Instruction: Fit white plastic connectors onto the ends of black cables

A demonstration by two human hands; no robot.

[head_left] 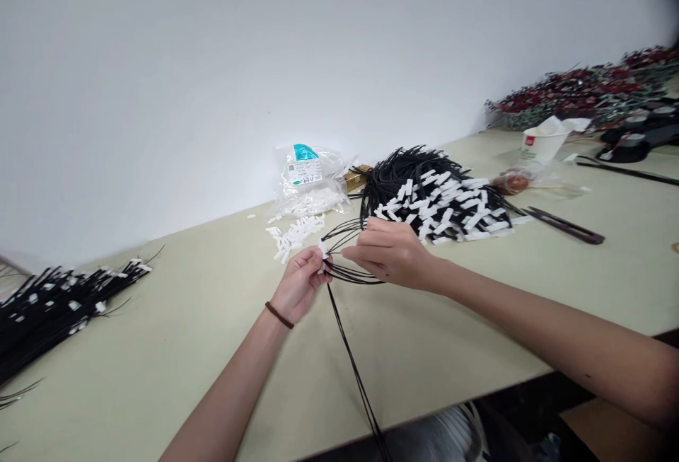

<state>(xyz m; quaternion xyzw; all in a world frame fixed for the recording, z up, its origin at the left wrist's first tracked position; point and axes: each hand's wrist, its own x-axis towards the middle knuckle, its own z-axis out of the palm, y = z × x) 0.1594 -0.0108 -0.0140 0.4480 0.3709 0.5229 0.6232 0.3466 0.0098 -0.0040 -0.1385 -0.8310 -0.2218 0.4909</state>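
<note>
My left hand is closed, its thumb and fingers pinching a small white connector. Thin black wires fan out from that connector to the right, and a pair of black strands hangs down over the table's front edge. Around these wires my right hand is closed, with the fingers curled; what its fingertips grip is partly hidden. Just behind it lies a big bundle of black cables with many white connectors on their ends. Loose white connectors are scattered beyond my left hand.
A clear plastic bag of white pieces stands against the wall. More black cables lie at the left. To the right are tweezers or snips, a paper cup, a wrapped brown item and red-and-grey wiring.
</note>
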